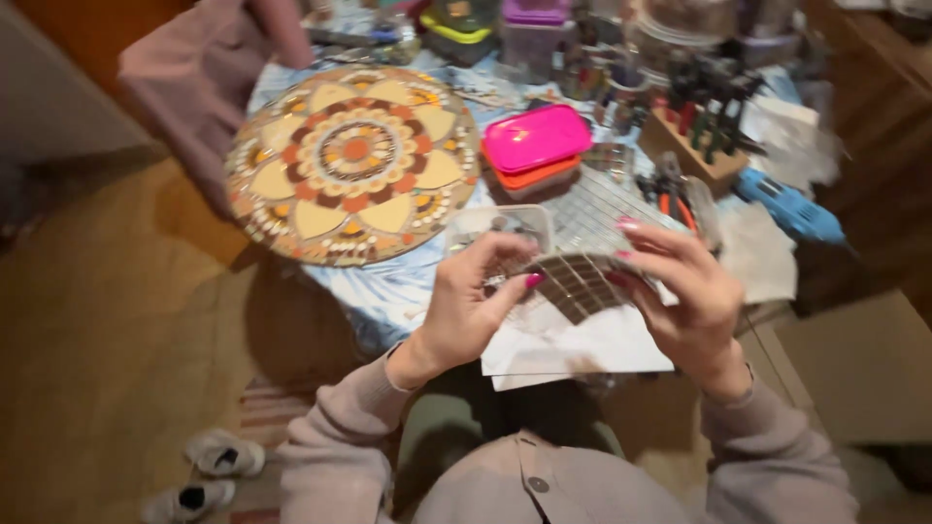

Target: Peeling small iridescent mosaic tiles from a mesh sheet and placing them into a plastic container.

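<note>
Cluttered with boxes and tools, the table (388, 291) carries a round patterned mosaic disc (353, 163), while just above its near edge the left hand (466, 306) and right hand (684, 291) each pinch a flexible sheet of small square mirror tiles (578, 283).

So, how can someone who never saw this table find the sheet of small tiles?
Start at the big round mosaic disc on the table, then look toward the near edge. Both hands, left hand and right hand, hold the tile sheet above white paper. It alone is a dark grid of small squares.
</note>
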